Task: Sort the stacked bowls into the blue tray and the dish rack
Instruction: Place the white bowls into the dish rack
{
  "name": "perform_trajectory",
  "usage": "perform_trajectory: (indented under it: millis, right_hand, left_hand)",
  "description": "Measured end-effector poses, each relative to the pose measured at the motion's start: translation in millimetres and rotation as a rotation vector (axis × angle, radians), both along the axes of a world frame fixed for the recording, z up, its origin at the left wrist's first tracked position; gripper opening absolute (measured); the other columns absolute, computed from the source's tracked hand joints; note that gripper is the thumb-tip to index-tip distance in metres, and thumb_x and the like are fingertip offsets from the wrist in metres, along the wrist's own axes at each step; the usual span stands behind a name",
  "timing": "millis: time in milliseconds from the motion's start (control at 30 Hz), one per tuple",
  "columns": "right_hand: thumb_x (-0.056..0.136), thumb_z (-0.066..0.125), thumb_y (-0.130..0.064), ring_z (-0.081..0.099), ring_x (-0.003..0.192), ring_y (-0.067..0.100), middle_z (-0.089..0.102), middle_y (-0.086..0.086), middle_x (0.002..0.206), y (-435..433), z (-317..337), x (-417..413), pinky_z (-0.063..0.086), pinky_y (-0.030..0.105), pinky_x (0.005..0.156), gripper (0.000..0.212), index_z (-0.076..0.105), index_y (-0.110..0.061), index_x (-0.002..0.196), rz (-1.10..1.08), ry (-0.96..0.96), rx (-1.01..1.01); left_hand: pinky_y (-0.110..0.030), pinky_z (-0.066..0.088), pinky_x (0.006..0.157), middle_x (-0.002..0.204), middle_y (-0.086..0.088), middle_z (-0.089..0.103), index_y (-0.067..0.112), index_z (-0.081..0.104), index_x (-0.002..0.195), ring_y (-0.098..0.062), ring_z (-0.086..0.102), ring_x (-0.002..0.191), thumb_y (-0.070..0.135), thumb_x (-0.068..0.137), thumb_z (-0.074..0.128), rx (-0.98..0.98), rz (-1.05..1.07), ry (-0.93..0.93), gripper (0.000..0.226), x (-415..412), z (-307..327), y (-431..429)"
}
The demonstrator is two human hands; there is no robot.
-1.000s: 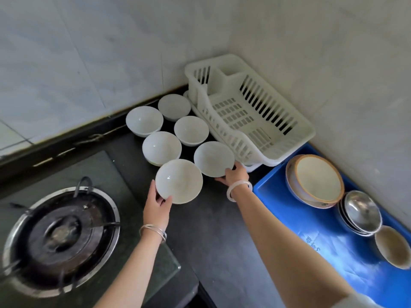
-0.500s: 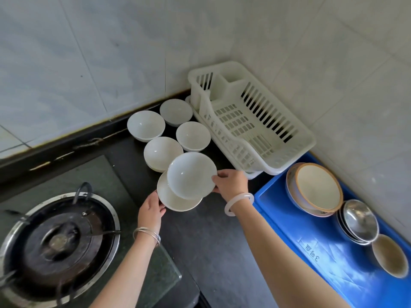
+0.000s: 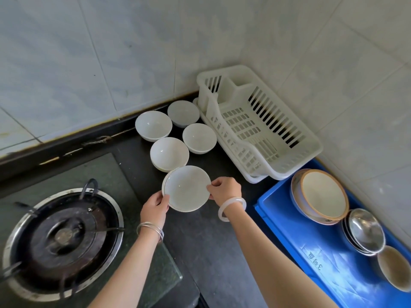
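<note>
Two white bowls sit nested as one stack (image 3: 186,188) on the dark counter. My left hand (image 3: 155,206) holds its left rim and my right hand (image 3: 224,188) pinches its right rim. Behind it stand several more white bowls: one (image 3: 169,154) just beyond the stack, one (image 3: 199,138) to its right, one (image 3: 153,125) and one (image 3: 183,113) by the wall. The white dish rack (image 3: 295,161) stands empty in the corner. The blue tray (image 3: 289,230) at the right holds a large tan-rimmed bowl (image 3: 322,195), stacked steel bowls (image 3: 364,232) and a beige bowl (image 3: 394,266).
A gas burner (image 3: 60,238) with a metal ring fills the lower left, on a glass-topped stove. Tiled walls close the corner behind the rack and along the right of the tray. Dark counter lies between my forearms.
My right hand carried the bowl from beside the rack leftward and set it into the bowl my left hand holds; the two now sit nested.
</note>
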State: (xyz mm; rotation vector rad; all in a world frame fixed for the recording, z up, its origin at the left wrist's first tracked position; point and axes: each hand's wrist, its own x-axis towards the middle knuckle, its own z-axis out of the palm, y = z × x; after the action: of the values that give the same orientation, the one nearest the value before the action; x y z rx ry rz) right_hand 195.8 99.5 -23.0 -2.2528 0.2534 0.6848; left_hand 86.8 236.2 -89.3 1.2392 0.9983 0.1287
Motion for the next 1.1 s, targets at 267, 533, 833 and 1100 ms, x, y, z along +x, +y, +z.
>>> perform_trajectory:
  millis: [267,533,833,1100]
  right_hand:
    - [0.088,0.060,-0.022,0.066,0.085,0.020,0.065,0.007,0.104,-4,-16,-5,0.059,0.033,0.067,0.034,0.054,-0.022,0.121,-0.084,0.248,0.192]
    - [0.094,0.051,-0.018,0.069,0.076,0.021,0.065,-0.001,0.094,-6,-18,-15,0.060,0.039,0.073,0.034,0.054,-0.017,0.128,-0.133,0.328,0.421]
    - [0.091,0.056,-0.018,0.071,0.072,0.019,0.069,0.009,0.102,-41,35,17,0.059,0.028,0.058,0.017,0.067,-0.020,0.104,-0.187,0.123,0.561]
    - [0.092,0.055,-0.017,0.071,0.076,0.024,0.068,0.009,0.095,-69,95,109,0.060,0.028,0.058,0.010,0.063,-0.021,0.090,-0.275,-0.067,0.593]
  left_hand:
    - [-0.036,0.049,0.090,0.105,-0.008,0.059,0.010,0.058,0.112,-0.028,0.058,0.099,0.016,0.092,0.050,-0.161,0.021,0.007,0.023,6,4,4]
    - [-0.036,0.051,0.081,0.116,-0.011,0.058,0.013,0.058,0.111,-0.037,0.058,0.111,0.015,0.091,0.047,-0.170,0.061,0.035,0.023,8,22,-4]
    - [-0.028,0.054,0.062,0.099,-0.009,0.063,0.016,0.060,0.089,-0.030,0.063,0.098,0.015,0.089,0.052,-0.098,-0.047,-0.107,0.008,50,86,-17]
    - [-0.029,0.055,0.064,0.108,-0.011,0.057,0.011,0.052,0.099,-0.030,0.060,0.102,0.019,0.090,0.053,-0.026,-0.200,-0.219,0.012,167,142,-40]
